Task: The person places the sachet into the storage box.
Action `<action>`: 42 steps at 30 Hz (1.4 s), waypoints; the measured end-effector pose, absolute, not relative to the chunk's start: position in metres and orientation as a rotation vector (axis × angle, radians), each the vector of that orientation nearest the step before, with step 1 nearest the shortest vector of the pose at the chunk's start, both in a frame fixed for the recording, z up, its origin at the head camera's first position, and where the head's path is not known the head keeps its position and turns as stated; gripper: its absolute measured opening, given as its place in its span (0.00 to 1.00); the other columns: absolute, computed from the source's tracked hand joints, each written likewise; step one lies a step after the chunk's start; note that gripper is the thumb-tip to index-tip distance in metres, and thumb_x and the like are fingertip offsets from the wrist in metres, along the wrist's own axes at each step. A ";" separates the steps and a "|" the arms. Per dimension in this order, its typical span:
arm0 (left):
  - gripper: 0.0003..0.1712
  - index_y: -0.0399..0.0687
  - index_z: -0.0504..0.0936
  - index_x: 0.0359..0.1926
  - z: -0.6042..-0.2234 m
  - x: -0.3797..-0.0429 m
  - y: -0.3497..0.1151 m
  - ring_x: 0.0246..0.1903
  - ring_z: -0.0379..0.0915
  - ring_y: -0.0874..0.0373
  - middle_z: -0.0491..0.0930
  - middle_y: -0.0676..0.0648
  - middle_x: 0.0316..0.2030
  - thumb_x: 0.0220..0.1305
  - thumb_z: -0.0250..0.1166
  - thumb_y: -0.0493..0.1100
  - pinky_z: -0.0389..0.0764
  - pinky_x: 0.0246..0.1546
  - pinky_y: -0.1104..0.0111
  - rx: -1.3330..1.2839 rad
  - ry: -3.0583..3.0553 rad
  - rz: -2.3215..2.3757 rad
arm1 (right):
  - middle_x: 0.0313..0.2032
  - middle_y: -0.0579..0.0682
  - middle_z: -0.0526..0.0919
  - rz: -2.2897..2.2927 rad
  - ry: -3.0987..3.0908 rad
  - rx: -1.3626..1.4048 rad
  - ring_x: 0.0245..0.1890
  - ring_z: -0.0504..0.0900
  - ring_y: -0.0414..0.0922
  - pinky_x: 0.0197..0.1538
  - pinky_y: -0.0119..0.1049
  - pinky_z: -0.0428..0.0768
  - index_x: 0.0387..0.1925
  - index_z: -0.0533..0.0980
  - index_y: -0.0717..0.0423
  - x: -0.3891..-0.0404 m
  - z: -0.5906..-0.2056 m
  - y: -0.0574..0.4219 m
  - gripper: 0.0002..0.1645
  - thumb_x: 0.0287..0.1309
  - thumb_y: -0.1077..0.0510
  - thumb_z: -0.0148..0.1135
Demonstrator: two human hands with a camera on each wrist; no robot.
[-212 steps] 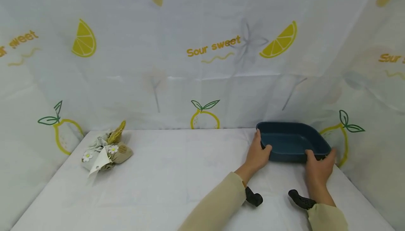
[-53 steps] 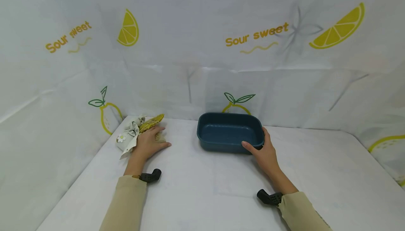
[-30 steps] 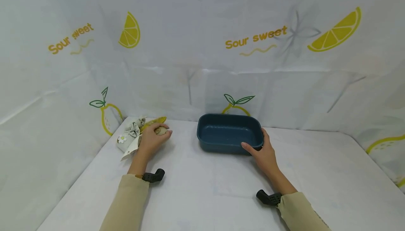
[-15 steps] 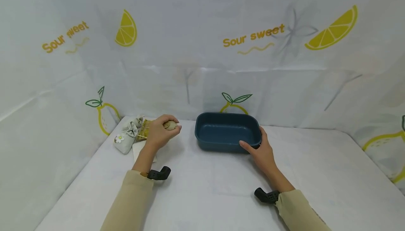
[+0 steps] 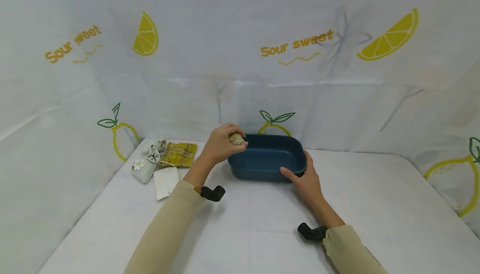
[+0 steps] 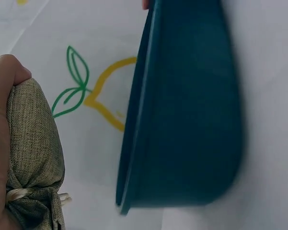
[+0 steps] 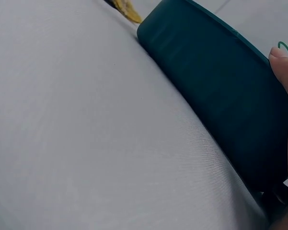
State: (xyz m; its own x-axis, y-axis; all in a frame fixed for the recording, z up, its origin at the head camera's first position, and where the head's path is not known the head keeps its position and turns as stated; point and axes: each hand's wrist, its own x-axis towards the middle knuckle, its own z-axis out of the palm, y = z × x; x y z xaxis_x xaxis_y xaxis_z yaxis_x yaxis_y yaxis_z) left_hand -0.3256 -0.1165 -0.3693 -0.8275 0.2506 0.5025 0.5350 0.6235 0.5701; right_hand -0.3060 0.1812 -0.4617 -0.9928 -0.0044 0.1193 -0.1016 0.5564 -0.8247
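Tan woven cloth makes up the small pouch [image 5: 236,139], held up in the left hand [image 5: 219,144] at the left end of the dark blue bin [image 5: 258,175]. The grip on it is a pinch: fingers curl over the far side, the thumb closes from the near side, and the pouch pokes out between them toward the right. In the left wrist view its long axis runs roughly alongside the bin's rim, with the neck, tied by a pale cord [image 6: 18,193], at the lower end; a strip of backdrop [image 5: 187,65] shows between cloth and rim, so they look apart.

What matters most is that the opening lies rightward of the pouch and, I judge, below it. The bin is set lengthwise left to right on the tabletop [image 5: 243,236], so most of the opening reaches away from the left hand, the nearer one, toward the right hand [image 5: 308,185]. The left rim, partly covered by the left hand, seems the only obstacle; how high the pouch is over it I cannot tell. The right hand holds the opposite end, thumb on the front rim, fingers against the outer wall, well apart from the pouch.

Farther left lie a pale grey pouch with a daisy [image 5: 144,169], a mustard plaid packet [image 5: 179,154] and a flat white piece [image 5: 166,183], close together and outside the short path to the opening.
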 end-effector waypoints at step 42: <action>0.17 0.55 0.87 0.46 -0.413 -0.378 -0.053 0.37 0.75 0.58 0.82 0.50 0.45 0.58 0.76 0.54 0.80 0.40 0.67 -0.776 -3.105 -0.597 | 0.81 0.57 0.47 1.448 -2.628 0.099 0.80 0.50 0.58 0.77 0.63 0.57 0.82 0.38 0.46 -0.309 -0.467 0.178 0.65 0.58 0.34 0.68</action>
